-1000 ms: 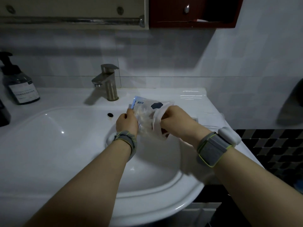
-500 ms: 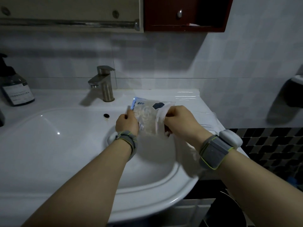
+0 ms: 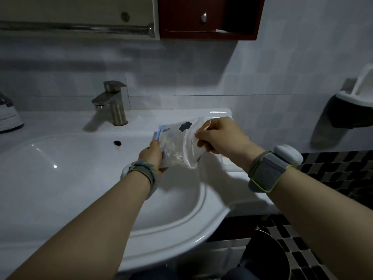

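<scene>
A clear plastic bag (image 3: 177,144) with a blue strip at its top and a dark mark on its front hangs over the right side of the white sink (image 3: 60,178). Pale, stringy contents show through it. My left hand (image 3: 152,155) grips the bag's left edge. My right hand (image 3: 220,136) pinches its upper right corner, thumb and fingers curled on the plastic. Both wrists carry grey bands.
A steel faucet (image 3: 113,104) stands behind the basin, and a labelled bottle (image 3: 8,116) sits at the far left. A dark red cabinet (image 3: 207,17) hangs above. A wall-mounted holder (image 3: 353,106) is at the right. A dark bin (image 3: 264,257) stands below.
My right hand has pulled the bag's right side outward and upward, so the bag is stretched wider. The view has shifted to the right, showing more of the wall holder and the bin.
</scene>
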Demonstrator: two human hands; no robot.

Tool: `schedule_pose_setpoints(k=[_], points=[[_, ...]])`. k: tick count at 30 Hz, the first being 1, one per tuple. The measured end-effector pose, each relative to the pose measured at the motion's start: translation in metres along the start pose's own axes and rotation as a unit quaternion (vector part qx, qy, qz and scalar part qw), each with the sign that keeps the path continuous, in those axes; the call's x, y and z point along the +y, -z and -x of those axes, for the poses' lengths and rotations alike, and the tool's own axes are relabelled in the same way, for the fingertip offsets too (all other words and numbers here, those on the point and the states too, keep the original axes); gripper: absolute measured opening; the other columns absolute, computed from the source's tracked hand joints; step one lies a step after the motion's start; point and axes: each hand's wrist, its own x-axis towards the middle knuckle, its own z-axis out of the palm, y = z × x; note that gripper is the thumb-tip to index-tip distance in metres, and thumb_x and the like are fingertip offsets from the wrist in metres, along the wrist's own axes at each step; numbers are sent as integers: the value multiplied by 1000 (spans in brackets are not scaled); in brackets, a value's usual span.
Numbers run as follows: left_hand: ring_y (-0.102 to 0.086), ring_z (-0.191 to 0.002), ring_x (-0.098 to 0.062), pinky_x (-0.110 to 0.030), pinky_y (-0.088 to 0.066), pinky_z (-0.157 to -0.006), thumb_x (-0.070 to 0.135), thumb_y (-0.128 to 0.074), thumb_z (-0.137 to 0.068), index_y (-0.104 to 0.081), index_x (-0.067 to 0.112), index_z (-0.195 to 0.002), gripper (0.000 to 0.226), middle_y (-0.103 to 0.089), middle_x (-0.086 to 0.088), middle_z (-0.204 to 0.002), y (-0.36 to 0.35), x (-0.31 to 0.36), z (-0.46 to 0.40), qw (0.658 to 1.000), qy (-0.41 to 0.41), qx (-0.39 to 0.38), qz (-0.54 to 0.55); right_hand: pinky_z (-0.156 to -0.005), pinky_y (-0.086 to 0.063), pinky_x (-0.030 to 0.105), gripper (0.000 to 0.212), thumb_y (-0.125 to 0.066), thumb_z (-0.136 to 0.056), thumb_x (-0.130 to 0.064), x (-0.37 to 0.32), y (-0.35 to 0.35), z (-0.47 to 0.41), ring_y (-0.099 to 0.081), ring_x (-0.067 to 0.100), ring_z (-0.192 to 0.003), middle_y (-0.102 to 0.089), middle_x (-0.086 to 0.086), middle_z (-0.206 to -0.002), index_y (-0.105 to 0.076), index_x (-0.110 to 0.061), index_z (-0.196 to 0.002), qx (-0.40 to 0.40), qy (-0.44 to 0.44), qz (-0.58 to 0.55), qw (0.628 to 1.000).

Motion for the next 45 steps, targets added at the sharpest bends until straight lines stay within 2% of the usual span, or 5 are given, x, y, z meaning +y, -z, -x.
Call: schedule_pose_setpoints(k=[6, 15, 19, 27, 45], points=[[-62, -77, -20, -30, -53, -59, 36, -49, -99, -63, 20, -88, 24, -66, -4, -83, -4, -1, 5, 999, 13, -24, 21, -38, -36, 9, 21, -57, -86, -12, -5, 0, 8, -52, 12, -36, -67, -4, -56, -66, -12, -66, 12, 74, 99, 992], [-60, -70, -15, -22, -49, -39, 30, -46, -100, -65, 18, -111, 25, -65, -1, -84, -5, -2, 9, 997, 48, -46, 41, -41, -40, 22, 12, -63, -83, -4, 3, 16, -3, -52, 17, -41, -67, 10, -60, -67, 7, -82, 34, -34, -79, 996], [-62, -75, -17, -27, -51, -44, 29, -45, -102, -64, 19, -116, 26, -65, -3, -90, -5, -3, 11, 997, 49, -50, 36, -42, -41, 22, 8, -62, -85, -2, 6, 24, 0, -51, 14, -37, -64, 9, -58, -65, 4, -82, 48, -38, -126, 990], [-64, -77, -18, -26, -53, -43, 31, -45, -102, -65, 19, -113, 25, -66, -3, -91, -9, -5, 16, 996, 37, -68, 32, -40, -41, 21, 17, -59, -84, -4, 5, 18, 6, -56, 16, -39, -68, 10, -59, -67, -1, -69, -5, 16, -6, 1000], [-63, -82, -19, -32, -52, -53, 31, -45, -102, -62, 19, -115, 25, -66, -4, -94, -6, -8, 6, 997, 31, -61, 43, -36, -36, 17, 5, -60, -86, -3, 4, 58, 7, -45, 11, -43, -56, 4, -56, -63, 1, -83, -26, -88, -185, 979]])
